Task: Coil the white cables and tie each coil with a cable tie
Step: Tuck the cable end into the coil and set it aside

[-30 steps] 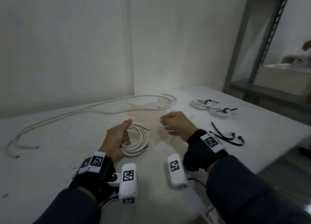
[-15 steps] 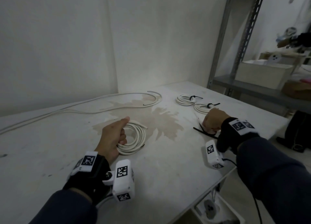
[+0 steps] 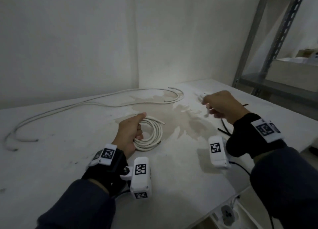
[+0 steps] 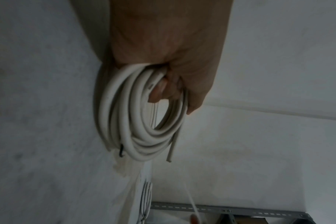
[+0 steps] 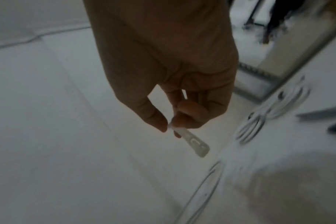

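White, smooth round-section cable forms the coil (image 3: pixel 151 134) in the head view; it lies on the matte, stained white table (image 3: pixel 51 159), with the left hand (image 3: pixel 129 134) wrapped round its near side, thumb laid along the top. The right hand (image 3: pixel 222 106) is raised off the table to the right, fingers curled, holding a pale cable tie (image 3: pixel 207 110). Loose uncoiled cables (image 3: pixel 96 103) trail along the wall side; black ties (image 3: pixel 223 127) lie partly hidden behind the right wrist, and a grey perforated metal shelf frame (image 3: pixel 275 39) stands at the right. In the left wrist view, the left hand (image 4: pixel 163 45) has its fingers (image 4: pixel 159 89) curled through the coil (image 4: pixel 136 121), whose several turns end in one cut tip. In the right wrist view, the right hand (image 5: pixel 163 68) pinches the flat, translucent cable tie (image 5: pixel 194 142) between thumb and forefinger; two tied coils (image 5: pixel 269 116), blurred, lie on the table beyond.
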The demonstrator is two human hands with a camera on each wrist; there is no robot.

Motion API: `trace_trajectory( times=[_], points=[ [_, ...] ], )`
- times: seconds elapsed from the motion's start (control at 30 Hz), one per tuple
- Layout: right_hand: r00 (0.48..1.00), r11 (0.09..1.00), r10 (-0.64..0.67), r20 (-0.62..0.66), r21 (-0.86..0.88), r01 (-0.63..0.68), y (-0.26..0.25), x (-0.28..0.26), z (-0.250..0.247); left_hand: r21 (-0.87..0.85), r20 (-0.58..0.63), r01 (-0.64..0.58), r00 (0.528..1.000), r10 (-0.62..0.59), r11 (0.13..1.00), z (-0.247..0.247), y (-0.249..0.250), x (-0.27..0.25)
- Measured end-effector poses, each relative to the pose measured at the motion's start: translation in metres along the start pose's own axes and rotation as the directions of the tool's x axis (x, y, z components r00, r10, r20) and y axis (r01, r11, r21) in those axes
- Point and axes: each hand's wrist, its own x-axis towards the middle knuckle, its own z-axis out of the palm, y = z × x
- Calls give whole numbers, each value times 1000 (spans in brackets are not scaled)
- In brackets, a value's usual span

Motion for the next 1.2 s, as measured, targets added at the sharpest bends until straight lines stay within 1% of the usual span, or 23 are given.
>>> trace_trajectory(
  times=[0.03, 0.07, 0.1, 0.13, 0.2, 0.27, 0.3, 0.37, 0.47, 0.57, 0.63, 0.7, 0.73, 0.83, 0.9, 0.97, 1.07, 1.13, 1.2],
  points=[
    [995, 989, 9, 98, 147, -23, -11, -9, 14, 4, -15, -10, 1000, 11, 1000, -5, 3, -1],
    [979, 963, -2, 206, 264, -54, -21, -18, 29, 12, -30, -24, 999, 24, 1000, -10, 6, -1],
    [949, 929, -22, 313, 357, -96, -31, -26, 45, 22, -43, -38, 998, 39, 999, -17, 9, -2],
    [909, 891, -44, 414, 427, -152, -39, -34, 62, 33, -56, -52, 997, 53, 998, -24, 13, -2],
    [821, 833, -78, 565, 490, -259, -50, -49, 100, 56, -92, -79, 992, 84, 995, -41, 21, -5],
    [757, 831, -122, 641, 483, -275, -56, -62, 136, 81, -128, -98, 986, 108, 992, -61, 29, -9],
    [739, 839, -148, 657, 479, -259, -57, -66, 152, 89, -135, -106, 984, 117, 990, -71, 32, -11],
    [728, 857, -182, 661, 470, -212, -60, -73, 180, 87, -145, -114, 981, 126, 990, -89, 39, -15],
    [764, 893, -225, 605, 441, -86, -63, -77, 205, 61, -166, -111, 979, 120, 992, -105, 43, -14],
    [784, 892, -322, 531, 447, 64, -61, -77, 212, 81, -141, -116, 982, 127, 990, -109, 44, -11],
    [793, 876, -421, 440, 425, 229, -57, -74, 212, 100, -118, -121, 984, 133, 988, -109, 44, -9],
    [782, 848, -514, 353, 344, 403, -52, -68, 212, 121, -99, -128, 985, 140, 984, -109, 43, -9],
    [771, 837, -540, 339, 315, 448, -50, -66, 212, 133, -89, -141, 984, 153, 981, -108, 43, -9],
    [733, 811, -584, 350, 278, 514, -44, -63, 213, 195, -76, -187, 976, 205, 963, -103, 43, -11],
    [700, 780, -626, 344, 307, 546, -42, -60, 212, 244, -86, -196, 971, 223, 950, -101, 42, -10],
    [668, 743, -667, 331, 369, 558, -39, -58, 212, 237, -95, -182, 973, 209, 954, -100, 42, -8],
    [616, 698, -715, 331, 396, 596, -38, -58, 212, 171, -97, -133, 984, 151, 976, -101, 43, -8],
    [606, 691, -722, 334, 395, 606, -37, -58, 213, 145, -83, -116, 988, 129, 983, -101, 44, -9],
    [623, 709, -704, 342, 399, 582, -37, -57, 212, 129, -77, -114, 989, 125, 985, -101, 45, -10]
  ],
)
